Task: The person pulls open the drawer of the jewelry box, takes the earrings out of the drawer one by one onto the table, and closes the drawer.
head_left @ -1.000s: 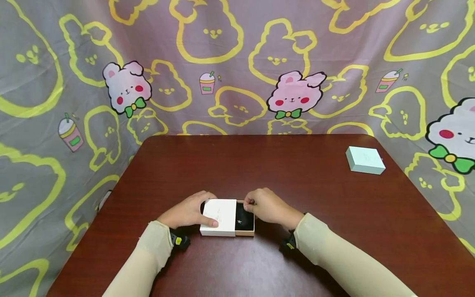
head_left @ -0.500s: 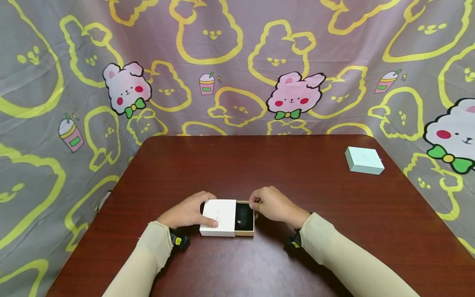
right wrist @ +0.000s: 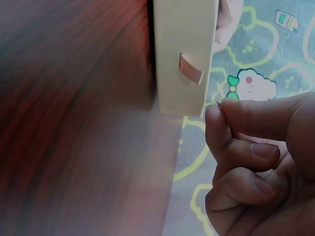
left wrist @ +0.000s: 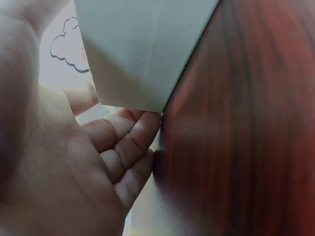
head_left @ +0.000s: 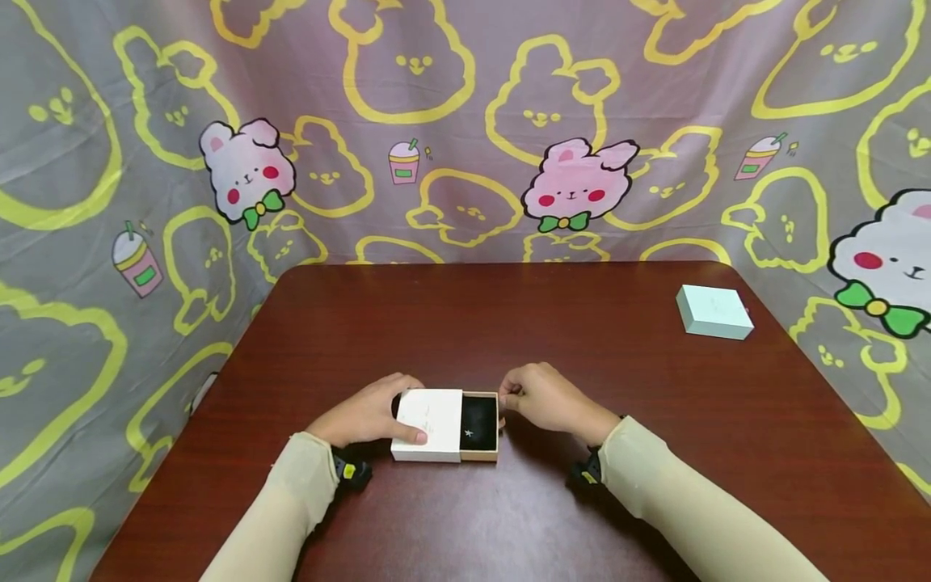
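Observation:
A white jewelry box [head_left: 429, 424] lies on the table, its drawer [head_left: 480, 456] part way out to the right. Inside the drawer a black pad [head_left: 480, 412] bears a small silvery star-shaped earring [head_left: 469, 433]. My left hand [head_left: 367, 414] grips the box's cover at the left, thumb on top. In the left wrist view the other fingers [left wrist: 130, 140] bend at the cover's end. Just right of the drawer, my right hand [head_left: 541, 400] pinches a tiny metal earring [right wrist: 217, 103] between thumb and forefinger. Most of that earring is hidden by the fingertips.
A pale blue-green box [head_left: 716, 313] sits at the table's back right. From the drawer's end sticks a brown pull tab [right wrist: 191, 69]. Patterned cloth [head_left: 465, 137] hangs behind and beside the dark wooden table [head_left: 465, 323].
My right hand has moved right, from over the drawer to just beyond its right end, uncovering the black pad. The left hand and the box have stayed in place.

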`<state>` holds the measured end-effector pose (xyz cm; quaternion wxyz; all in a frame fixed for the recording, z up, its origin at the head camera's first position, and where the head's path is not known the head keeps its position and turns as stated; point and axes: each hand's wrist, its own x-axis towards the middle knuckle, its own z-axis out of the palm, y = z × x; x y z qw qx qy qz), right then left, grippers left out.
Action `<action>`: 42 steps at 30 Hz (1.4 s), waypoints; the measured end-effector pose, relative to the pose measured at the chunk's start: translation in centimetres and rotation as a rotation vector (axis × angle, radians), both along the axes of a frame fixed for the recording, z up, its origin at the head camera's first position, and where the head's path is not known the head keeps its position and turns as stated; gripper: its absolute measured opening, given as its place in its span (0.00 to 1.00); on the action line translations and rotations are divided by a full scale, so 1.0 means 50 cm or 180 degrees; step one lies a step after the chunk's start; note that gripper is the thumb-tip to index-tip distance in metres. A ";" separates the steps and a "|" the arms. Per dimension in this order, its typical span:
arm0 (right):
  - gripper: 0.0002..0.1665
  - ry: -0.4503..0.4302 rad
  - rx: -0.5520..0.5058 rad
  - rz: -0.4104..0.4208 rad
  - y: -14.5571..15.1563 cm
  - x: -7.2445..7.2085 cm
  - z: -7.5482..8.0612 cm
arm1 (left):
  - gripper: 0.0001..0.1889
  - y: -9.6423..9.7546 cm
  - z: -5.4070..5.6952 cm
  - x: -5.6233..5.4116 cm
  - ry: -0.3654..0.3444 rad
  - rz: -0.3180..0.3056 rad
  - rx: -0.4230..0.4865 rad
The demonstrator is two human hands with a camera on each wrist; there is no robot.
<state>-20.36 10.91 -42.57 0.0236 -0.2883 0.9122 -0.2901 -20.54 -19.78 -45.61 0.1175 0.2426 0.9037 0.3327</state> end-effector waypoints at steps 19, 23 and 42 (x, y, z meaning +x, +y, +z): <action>0.08 -0.0049 0.0107 -0.0101 0.023 -0.008 -0.026 | 0.38 0.000 0.000 0.001 -0.0058 0.0043 0.0013; 0.09 -0.0081 0.0159 -0.0116 0.023 -0.008 -0.030 | 0.38 -0.001 0.000 0.001 -0.0069 0.0039 0.0020; 0.08 -0.0148 0.0379 -0.0045 0.016 -0.015 -0.034 | 0.38 0.000 0.002 0.003 -0.0077 0.0003 0.0035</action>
